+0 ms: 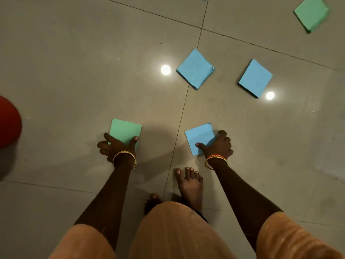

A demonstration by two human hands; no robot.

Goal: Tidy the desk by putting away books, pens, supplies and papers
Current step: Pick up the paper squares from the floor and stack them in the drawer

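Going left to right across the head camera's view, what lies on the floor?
Red rounded object → green paper pad under the left hand → blue paper pad under the right hand → blue paper pad farther right → green paper pad at top right.

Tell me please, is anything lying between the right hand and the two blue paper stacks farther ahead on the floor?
Nothing visible: only bare floor tile separates the right hand, gripping a blue paper, from the two blue stacks.

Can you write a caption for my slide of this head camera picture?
Left hand grips a green paper, right hand a blue paper.
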